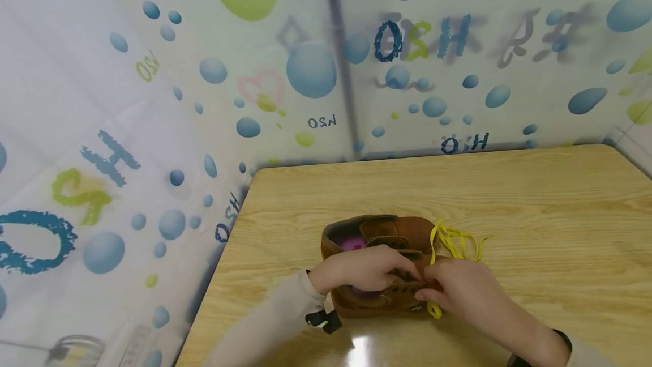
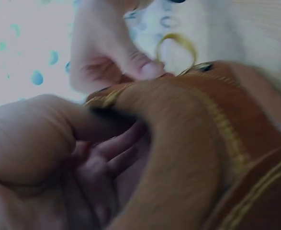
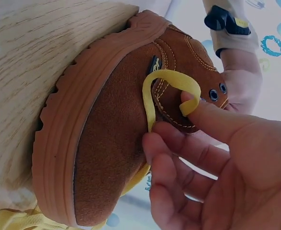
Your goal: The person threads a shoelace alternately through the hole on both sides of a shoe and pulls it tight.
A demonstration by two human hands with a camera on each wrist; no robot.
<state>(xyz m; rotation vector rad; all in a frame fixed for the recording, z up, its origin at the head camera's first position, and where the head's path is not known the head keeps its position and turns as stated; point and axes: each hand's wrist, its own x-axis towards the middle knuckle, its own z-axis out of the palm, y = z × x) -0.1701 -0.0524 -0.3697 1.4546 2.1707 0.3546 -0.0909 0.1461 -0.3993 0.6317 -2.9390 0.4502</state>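
Note:
A pair of brown suede shoes lies side by side on the table; the near shoe [image 1: 402, 298] is between my hands. My left hand [image 1: 374, 268] grips its upper at the opening, with fingers reaching inside under the eyelet flap [image 2: 178, 124]; some fingertips are hidden by the leather. At the front of that flap my right hand [image 1: 460, 285] pinches a yellow shoelace [image 3: 171, 76]. The lace makes a loop by the thumb, against the shoe's side. Two dark metal eyelets [image 3: 213, 94] show beyond the thumb.
Behind the near shoe stands the far shoe [image 1: 417, 228], purple inside. More yellow lace [image 1: 460, 237] trails over the toes onto the wooden table [image 1: 535, 203]. A curtain [image 1: 311, 69] printed with blue bubbles hangs along the table's back and left edges.

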